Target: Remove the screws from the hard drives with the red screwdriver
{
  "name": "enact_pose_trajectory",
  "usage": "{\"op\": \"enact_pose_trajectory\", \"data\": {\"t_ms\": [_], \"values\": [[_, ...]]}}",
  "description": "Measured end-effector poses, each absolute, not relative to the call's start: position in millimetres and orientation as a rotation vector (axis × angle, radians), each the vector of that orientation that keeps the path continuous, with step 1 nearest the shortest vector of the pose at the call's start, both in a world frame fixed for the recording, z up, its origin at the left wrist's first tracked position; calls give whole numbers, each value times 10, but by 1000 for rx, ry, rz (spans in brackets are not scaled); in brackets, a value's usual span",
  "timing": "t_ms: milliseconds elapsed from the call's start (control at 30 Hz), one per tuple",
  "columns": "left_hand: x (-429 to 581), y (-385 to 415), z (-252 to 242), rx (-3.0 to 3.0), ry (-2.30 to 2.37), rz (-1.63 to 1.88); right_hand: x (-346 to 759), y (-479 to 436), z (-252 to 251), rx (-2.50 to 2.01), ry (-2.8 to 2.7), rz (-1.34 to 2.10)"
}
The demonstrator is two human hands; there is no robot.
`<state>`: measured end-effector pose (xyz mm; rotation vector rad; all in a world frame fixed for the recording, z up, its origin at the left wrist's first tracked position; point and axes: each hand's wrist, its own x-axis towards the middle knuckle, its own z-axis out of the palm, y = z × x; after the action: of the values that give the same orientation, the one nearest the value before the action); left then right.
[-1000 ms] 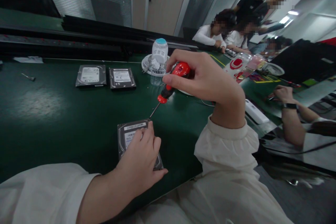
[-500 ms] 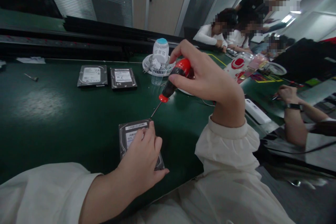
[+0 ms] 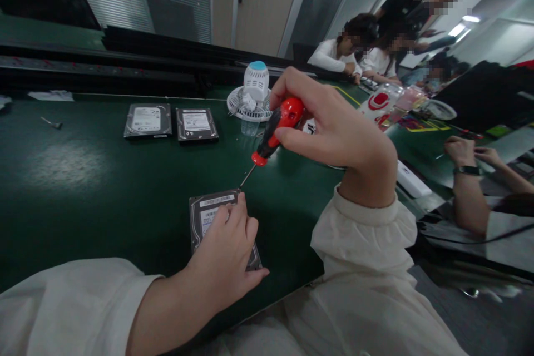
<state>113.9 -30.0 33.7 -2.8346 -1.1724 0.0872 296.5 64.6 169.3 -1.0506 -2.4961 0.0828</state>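
A hard drive [image 3: 199, 211] with white labels lies on the green table right in front of me. My left hand [image 3: 225, 245] holds it down, fingers across its top and the thumb by its near right corner; much of the label is covered. Between the fingers and thumb of my right hand [image 3: 329, 122] is a red and black screwdriver [image 3: 271, 136], tilted, its handle up and to the right. The screwdriver's tip meets the drive's far right corner, close to my left fingertip. Any screw there is too small to make out.
Two more hard drives, one [image 3: 148, 120] beside the other [image 3: 197, 124], lie farther back. Behind the screwdriver sits a white fan [image 3: 255, 86] with a clear cup [image 3: 249, 127] near it. A small metal piece [image 3: 52, 123] lies far left. Another person's hand [image 3: 461, 150] is at right.
My right hand has shifted slightly right and its grip on the screwdriver handle has turned a little. The tip stays at the drive's corner. My left hand has not moved.
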Motion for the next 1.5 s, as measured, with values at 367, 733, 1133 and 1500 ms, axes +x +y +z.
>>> {"op": "enact_pose_trajectory", "data": {"t_ms": [367, 733, 1133, 1500], "values": [[1132, -307, 312, -2824, -1171, 49, 2964, 650, 1700, -1083, -2521, 47], [1141, -295, 341, -2804, -1167, 54, 2964, 694, 1680, -1117, -2498, 55], [1139, -304, 342, -2837, -1164, 71, 2983, 677, 1672, -1254, -2440, 14], [1137, -314, 329, -2797, -1167, 60, 2988, 670, 1676, -1155, -2501, 28]]}}
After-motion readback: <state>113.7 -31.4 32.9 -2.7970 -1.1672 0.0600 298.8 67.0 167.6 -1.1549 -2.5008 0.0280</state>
